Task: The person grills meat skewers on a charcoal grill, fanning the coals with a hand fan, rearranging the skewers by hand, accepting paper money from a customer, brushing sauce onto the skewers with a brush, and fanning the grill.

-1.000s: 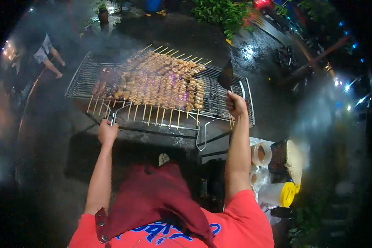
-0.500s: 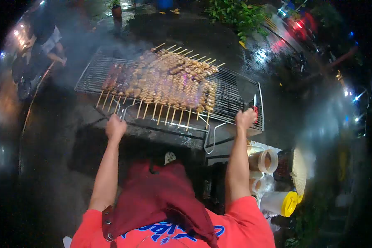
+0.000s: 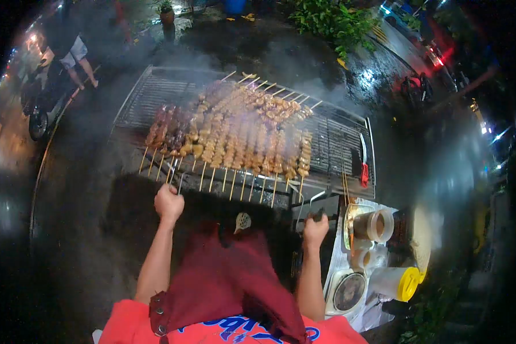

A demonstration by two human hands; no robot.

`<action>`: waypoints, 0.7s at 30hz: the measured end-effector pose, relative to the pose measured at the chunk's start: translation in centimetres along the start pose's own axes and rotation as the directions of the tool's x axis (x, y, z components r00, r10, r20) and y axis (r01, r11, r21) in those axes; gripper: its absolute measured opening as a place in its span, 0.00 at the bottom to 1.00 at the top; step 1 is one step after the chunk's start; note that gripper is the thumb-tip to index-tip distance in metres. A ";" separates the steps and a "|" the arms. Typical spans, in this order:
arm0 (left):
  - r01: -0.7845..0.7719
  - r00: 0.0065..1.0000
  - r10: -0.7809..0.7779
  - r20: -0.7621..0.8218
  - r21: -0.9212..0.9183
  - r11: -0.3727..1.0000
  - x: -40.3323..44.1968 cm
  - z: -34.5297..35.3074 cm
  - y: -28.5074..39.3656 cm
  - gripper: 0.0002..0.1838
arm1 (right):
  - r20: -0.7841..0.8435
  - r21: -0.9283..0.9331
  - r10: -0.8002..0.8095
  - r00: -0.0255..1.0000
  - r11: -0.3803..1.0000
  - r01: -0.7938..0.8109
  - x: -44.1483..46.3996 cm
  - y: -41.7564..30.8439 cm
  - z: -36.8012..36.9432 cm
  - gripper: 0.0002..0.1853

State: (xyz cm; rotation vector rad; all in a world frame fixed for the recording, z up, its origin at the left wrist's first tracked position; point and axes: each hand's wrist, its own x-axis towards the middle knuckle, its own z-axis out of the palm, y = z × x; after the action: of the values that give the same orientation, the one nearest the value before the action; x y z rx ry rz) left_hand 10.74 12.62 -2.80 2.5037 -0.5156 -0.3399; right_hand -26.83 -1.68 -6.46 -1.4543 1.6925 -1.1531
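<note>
Rows of meat skewers (image 3: 235, 135) lie across a smoking wire grill rack (image 3: 338, 152), their bare stick ends pointing toward me. My left hand (image 3: 169, 202) is closed around the wire handle (image 3: 176, 169) at the rack's near left side. Lower and to the right, my right hand (image 3: 315, 230) is closed with a small dark object (image 3: 319, 215) showing at its top; its kind is unclear. Just above that hand is the right wire handle (image 3: 317, 195); I cannot tell whether they touch. A red-handled utensil (image 3: 364, 172) rests on the rack's right end.
At right, a side table holds plastic tubs (image 3: 378, 225), a yellow-lidded container (image 3: 393, 282) and a round-topped device (image 3: 350, 290). Two thin sticks (image 3: 345, 183) stand near its far edge. A person (image 3: 74, 57) and a motorbike (image 3: 38, 123) are at far left. The ground looks wet.
My right hand has come back from the rack's right end toward my body, near the right handle. My left hand stays at the left handle. The view has shifted slightly.
</note>
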 end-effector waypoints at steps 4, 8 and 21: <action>-0.045 0.999 0.045 -0.005 -0.031 0.999 0.6 0.2 -0.9 0.06 | 0.050 -0.042 0.099 0.994 0.994 -0.097 -1.2 -1.5 -1.1 0.02; -0.041 0.999 0.042 0.013 -0.052 0.998 0.8 -0.2 -0.1 0.08 | 0.117 0.109 0.343 0.932 0.928 -0.356 -1.9 -5.1 -1.5 0.03; 0.006 1.000 -0.006 0.017 0.023 1.000 0.7 -0.3 0.5 0.12 | 0.522 -0.159 -0.441 0.730 0.790 0.592 34.1 -18.3 15.3 0.17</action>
State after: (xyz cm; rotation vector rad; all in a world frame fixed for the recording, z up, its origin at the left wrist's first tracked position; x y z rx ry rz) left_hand 11.28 12.10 -2.38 2.5264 -0.5220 -0.3602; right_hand -12.38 -38.57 6.34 -2.3109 1.1824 -0.7045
